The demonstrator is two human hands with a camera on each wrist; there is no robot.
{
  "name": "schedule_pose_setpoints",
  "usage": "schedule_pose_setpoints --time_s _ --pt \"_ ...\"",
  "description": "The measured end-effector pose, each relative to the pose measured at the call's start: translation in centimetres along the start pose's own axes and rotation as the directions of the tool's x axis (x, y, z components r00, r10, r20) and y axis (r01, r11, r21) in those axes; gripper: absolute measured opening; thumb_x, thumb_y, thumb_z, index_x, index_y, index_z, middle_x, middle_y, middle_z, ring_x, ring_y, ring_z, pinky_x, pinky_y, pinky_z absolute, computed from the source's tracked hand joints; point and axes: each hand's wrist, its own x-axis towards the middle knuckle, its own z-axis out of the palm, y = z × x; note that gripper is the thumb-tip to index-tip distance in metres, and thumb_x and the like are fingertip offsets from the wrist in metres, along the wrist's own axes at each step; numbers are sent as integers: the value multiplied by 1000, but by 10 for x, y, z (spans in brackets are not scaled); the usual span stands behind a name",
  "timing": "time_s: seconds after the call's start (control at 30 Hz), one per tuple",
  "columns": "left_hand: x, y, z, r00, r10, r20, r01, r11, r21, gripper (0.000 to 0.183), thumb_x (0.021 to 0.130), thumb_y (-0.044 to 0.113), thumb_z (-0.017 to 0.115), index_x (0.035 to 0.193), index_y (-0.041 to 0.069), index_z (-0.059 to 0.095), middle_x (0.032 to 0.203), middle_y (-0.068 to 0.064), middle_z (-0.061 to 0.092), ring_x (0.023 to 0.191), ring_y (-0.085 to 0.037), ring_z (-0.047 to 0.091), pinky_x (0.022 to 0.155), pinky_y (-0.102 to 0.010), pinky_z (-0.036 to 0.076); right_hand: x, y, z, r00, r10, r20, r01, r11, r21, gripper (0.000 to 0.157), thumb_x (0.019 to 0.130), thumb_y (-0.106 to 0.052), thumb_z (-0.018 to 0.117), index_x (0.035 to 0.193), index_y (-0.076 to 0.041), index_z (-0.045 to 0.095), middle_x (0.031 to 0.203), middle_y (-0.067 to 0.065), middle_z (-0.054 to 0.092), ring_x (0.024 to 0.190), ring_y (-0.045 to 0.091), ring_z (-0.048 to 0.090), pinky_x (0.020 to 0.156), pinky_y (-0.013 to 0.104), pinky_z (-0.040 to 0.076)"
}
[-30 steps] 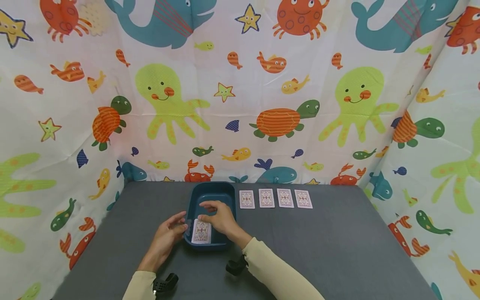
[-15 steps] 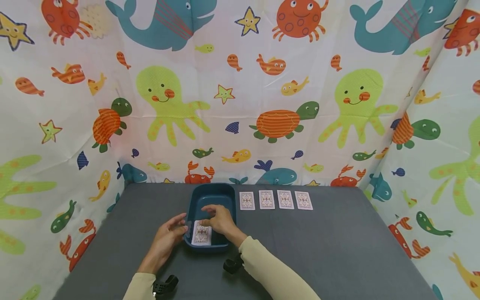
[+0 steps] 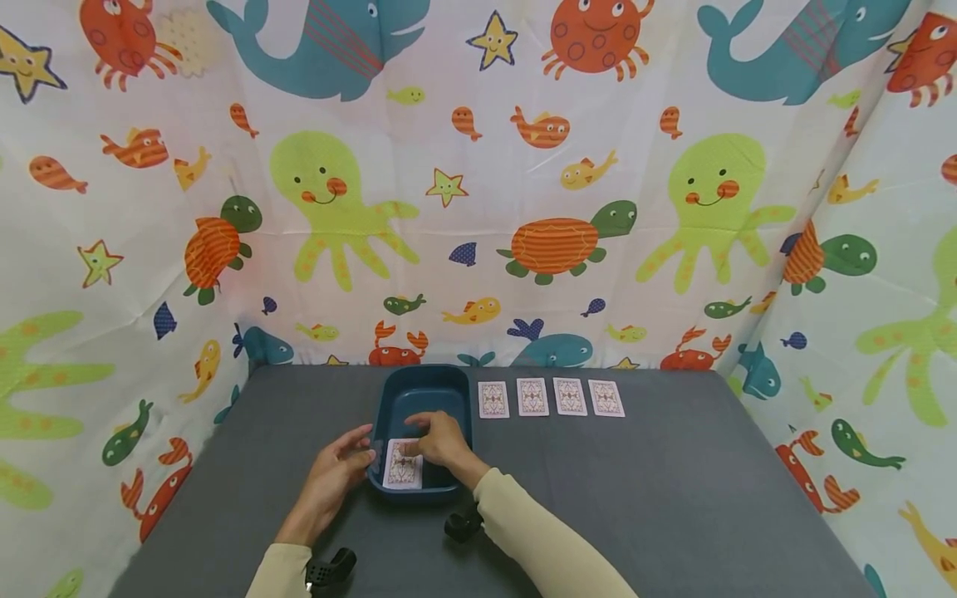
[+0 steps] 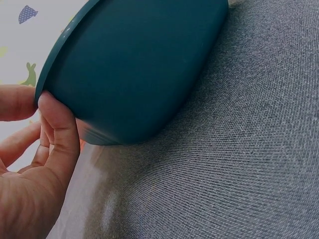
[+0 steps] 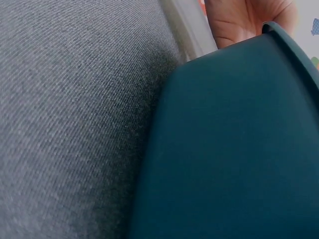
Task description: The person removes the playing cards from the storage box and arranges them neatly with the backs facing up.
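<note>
A dark blue plastic tray (image 3: 426,495) with raised walls stands on the table. Thumb and index finger of my left hand (image 3: 338,469) pinch its left rim, as the left wrist view shows closely. Inside, near the front left, a playing card (image 3: 402,475) lies back up; whether more cards lie under it I cannot tell. My right hand (image 3: 446,444) reaches in over the right wall. Its thumb overlaps the card's upper part, with the index finger bent above and apart from the thumb. Tray wall (image 5: 234,139) hides this hand in the right wrist view.
Several playing cards (image 3: 532,397) lie back up in a row to the right of the tray, at the back of the grey table (image 3: 673,498). A curtain (image 3: 478,208) printed with sea animals rises behind the table and along both sides.
My right hand has shifted slightly down and right, its thumb lowering from the card's top edge onto its upper part. The left hand keeps its grip on the tray rim.
</note>
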Motion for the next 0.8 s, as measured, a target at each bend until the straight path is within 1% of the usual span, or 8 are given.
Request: schedule_pose_setpoints --time_s 0.13,0.37,0.6,0.7,0.8 --pt "-1 1 1 1000 1 4 -1 1000 -12 51 97 11 57 146 15 45 139 -14 43 118 -27 49 88 -33 45 1 2 1 1000 14 14 -13 999 -34 48 70 -16 88 115 -14 72 119 13 68 108 28 61 93 47 50" --pt "-1 1 1 1000 3 0 -3 1000 -16 51 96 11 58 145 16 46 138 -13 43 117 -26 49 88 -32 45 2 2 3 999 38 25 -35 995 -93 52 69 -19 89 117 -15 71 120 12 67 108 27 60 96 49 48" --pt "-1 1 -1 1000 -1 -2 1 1000 -14 51 97 12 58 146 17 45 139 -12 42 117 -25 49 89 -32 45 3 1 6 999 23 25 -19 988 -156 58 66 -20 91 120 -14 70 123 14 64 115 30 57 100 49 44" --pt "-1 2 -1 1000 2 -2 -2 1000 -15 51 96 12 58 146 16 46 138 -13 43 115 -25 50 90 -33 45 3 2 7 1000 9 21 -5 979 -203 58 65 -20 91 118 -12 70 118 13 63 113 29 55 100 47 44" --pt "0 1 -1 1000 7 -2 -7 1000 -21 51 96 11 59 145 15 46 137 -14 44 114 -24 50 89 -33 46 3 2 8 1000 -8 10 10 969 -246 51 64 -20 92 110 -11 73 108 11 62 105 28 54 94 45 44"
